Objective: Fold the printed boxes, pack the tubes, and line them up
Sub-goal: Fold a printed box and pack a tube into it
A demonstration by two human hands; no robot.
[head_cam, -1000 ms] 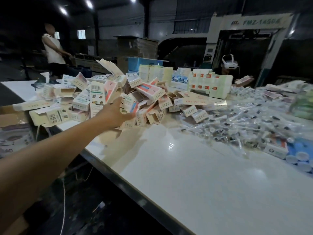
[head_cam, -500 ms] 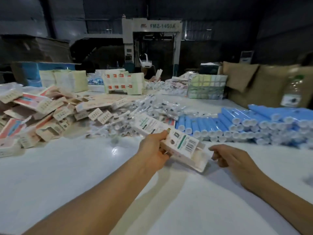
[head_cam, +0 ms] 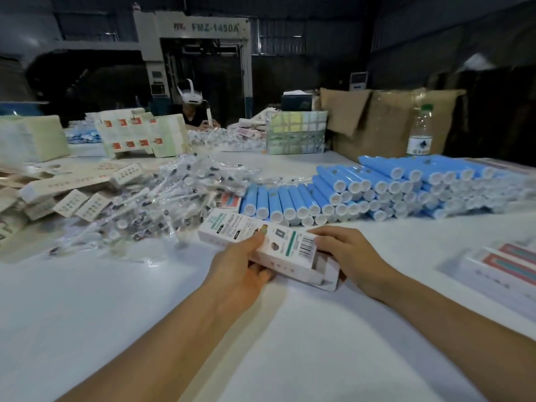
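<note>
Since the frame before, the right hand (head_cam: pixel 346 258) has come to the printed box (head_cam: pixel 268 244) and now holds its near, open end, while the left hand (head_cam: pixel 243 266) keeps its grip on the middle, thumb on top and fingers curled under. Both hands therefore grasp the same box, which is just above the white table (head_cam: pixel 116 314), near the centre, and tilted with its far end to the left. From the left, there is a heap of flat and half-folded boxes (head_cam: pixel 58 192), then a pile of small items in clear wrappers (head_cam: pixel 162 198), lying just beyond the held box. To the right of it the blue tubes (head_cam: pixel 377 192) are stacked in rows with white caps toward the camera. At the far right edge some packed boxes (head_cam: pixel 504 265) lie flat.
</note>
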